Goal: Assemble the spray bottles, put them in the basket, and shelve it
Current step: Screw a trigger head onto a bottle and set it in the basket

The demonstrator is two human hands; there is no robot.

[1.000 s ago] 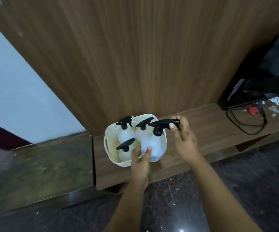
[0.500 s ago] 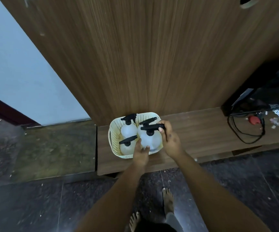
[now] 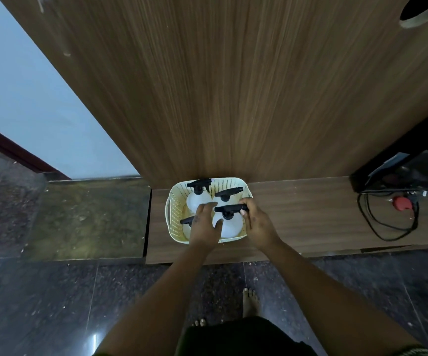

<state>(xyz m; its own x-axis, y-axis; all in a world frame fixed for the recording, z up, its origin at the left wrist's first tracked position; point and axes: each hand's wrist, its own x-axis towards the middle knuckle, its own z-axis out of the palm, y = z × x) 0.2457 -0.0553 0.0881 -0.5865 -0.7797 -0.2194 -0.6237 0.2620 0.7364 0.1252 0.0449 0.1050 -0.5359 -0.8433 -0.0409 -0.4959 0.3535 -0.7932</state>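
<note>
A cream plastic basket (image 3: 175, 201) stands on the low wooden shelf (image 3: 297, 217) against the wood panel. Several white spray bottles with black trigger heads stand inside it. The front right bottle (image 3: 230, 227) sits down in the basket, and my right hand (image 3: 257, 222) grips the tip of its black spray head (image 3: 229, 208). My left hand (image 3: 203, 222) lies spread over the front left bottle, its thumb resting against the front right bottle's side. Two more bottles (image 3: 198, 199) (image 3: 224, 195) stand at the back.
A tall wood panel (image 3: 233, 98) rises right behind the basket. On the shelf to the right lie a black cable loop (image 3: 377, 224), a red plug (image 3: 401, 202) and a dark device (image 3: 408, 170). A stone ledge (image 3: 87, 217) adjoins on the left. My bare feet stand on the dark floor below.
The bottle held above the basket has come down into its front right corner. My left hand slid from the bottle's body up over the basket. The camera has pulled back and higher.
</note>
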